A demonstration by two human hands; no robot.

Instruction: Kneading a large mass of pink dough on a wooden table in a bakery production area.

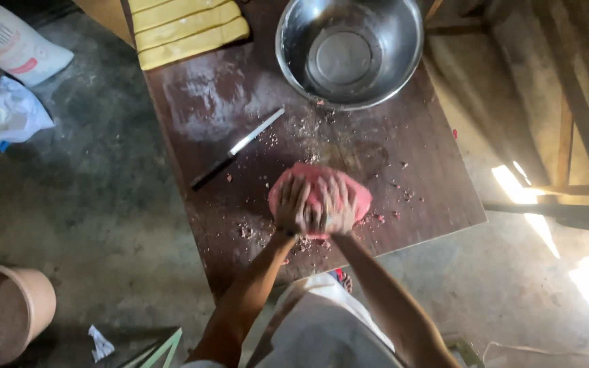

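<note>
A lump of pink dough (308,176) lies on the dark wooden table (417,143) near its front edge. My left hand (292,204) and my right hand (337,206) rest side by side on top of the dough, fingers spread and pressing down on it. Pink crumbs are scattered around the lump. A knife (238,148) with a dark handle lies on the table to the upper left of the dough, apart from both hands.
An empty steel bowl (349,49) stands at the table's far end. Yellow dough strips (189,28) lie at the far left corner. On the concrete floor to the left are white bags (8,75) and a brown bucket (5,313). Wooden framing (567,136) stands to the right.
</note>
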